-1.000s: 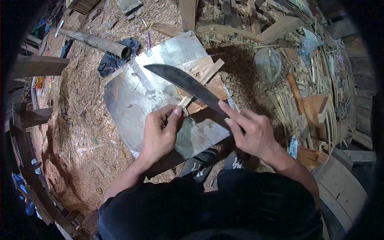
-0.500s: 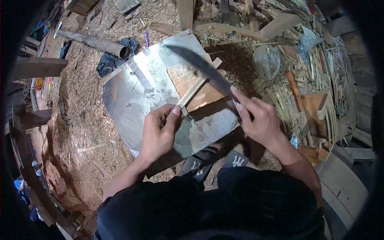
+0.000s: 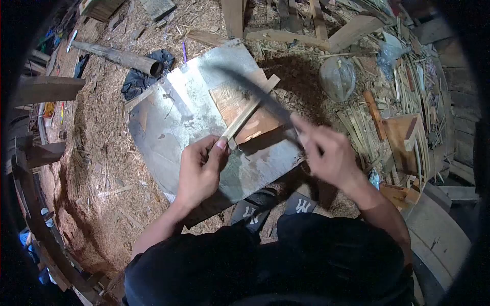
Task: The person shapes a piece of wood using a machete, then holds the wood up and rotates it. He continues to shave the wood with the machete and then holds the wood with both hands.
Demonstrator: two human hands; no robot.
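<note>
My left hand (image 3: 200, 171) pinches the near end of a thin wooden strip (image 3: 240, 121), thumb on top. The strip slants away to the upper right across a small wooden board (image 3: 263, 122). Below that board lies a large grey sheet (image 3: 168, 135) with worn, pale patches. In my right hand (image 3: 329, 150) is a machete (image 3: 250, 86), its long dark blade blurred by motion. The blade reaches to the upper left and overlaps the strip in this view. My right forefinger stretches along the blade's near end; the handle is hidden in my fist.
Wood shavings (image 3: 109, 178) cover the ground. A hollow pole (image 3: 117, 56) and a black plastic bag (image 3: 135, 84) lie at upper left. A clear plastic bag (image 3: 338, 79), thin sticks (image 3: 357, 127) and a brown board (image 3: 400, 140) are on the right. Two slippers (image 3: 298, 204) show below the sheet.
The machete blade blurs more and has shifted slightly, with my right hand moving along with it. My left hand still holds the strip in nearly the same place.
</note>
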